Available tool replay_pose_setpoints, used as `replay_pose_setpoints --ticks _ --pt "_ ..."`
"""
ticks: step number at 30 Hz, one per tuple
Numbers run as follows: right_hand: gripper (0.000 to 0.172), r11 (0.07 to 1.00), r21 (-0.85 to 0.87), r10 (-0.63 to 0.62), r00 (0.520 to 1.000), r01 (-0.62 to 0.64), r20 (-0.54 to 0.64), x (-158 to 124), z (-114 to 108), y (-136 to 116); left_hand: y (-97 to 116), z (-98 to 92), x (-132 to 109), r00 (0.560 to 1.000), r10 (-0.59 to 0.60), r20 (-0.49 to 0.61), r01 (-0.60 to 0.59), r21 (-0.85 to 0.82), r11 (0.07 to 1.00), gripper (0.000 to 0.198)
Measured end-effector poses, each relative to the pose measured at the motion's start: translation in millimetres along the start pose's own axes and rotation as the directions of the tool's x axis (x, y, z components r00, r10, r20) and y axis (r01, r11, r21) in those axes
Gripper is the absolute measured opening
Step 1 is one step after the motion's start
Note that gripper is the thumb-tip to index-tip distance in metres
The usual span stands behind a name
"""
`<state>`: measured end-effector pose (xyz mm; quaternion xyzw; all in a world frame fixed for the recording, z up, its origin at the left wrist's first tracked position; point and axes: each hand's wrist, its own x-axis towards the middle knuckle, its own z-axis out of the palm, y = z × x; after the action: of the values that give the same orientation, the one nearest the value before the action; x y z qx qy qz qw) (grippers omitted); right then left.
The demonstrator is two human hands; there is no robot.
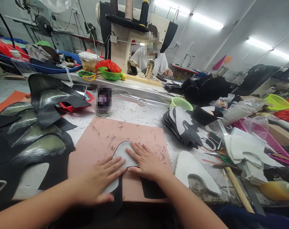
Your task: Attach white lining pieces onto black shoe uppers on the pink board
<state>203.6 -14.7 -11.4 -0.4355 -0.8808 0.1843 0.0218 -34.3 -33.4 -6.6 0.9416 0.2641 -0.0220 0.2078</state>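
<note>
Both palms press down on a curved light-grey piece (122,149) that lies over black material (154,189) on a pink board (101,130). My left hand (102,176) rests flat across the piece's left side, fingers stretched out and thumb apart. Over its right side lies my right hand (146,162), flat with fingers spread. Part of the grey piece is hidden under the hands. To the right sits a stack of white curved pieces (182,159). Black shaped pieces with shiny, greenish coated patches (34,149) overlap at the left.
Beyond the board stand a jar (103,109) and a pile of grey and black cut pieces (180,124). A wooden-handled hammer (238,187) lies at the right. Across the table a person (162,62) sits behind a sewing machine (118,41). A green basket (181,103) is nearby.
</note>
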Motion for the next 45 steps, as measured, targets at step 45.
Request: replay_pose_setpoints --ticks 45 --pt "0.010 0.964 0.244 0.132 0.988 -0.109 -0.079 36.9 20.7 -101.1 33.5 78.7 -54.8 0.688 -0.012 -0.726 0.302 0.271 0.914 0.031"
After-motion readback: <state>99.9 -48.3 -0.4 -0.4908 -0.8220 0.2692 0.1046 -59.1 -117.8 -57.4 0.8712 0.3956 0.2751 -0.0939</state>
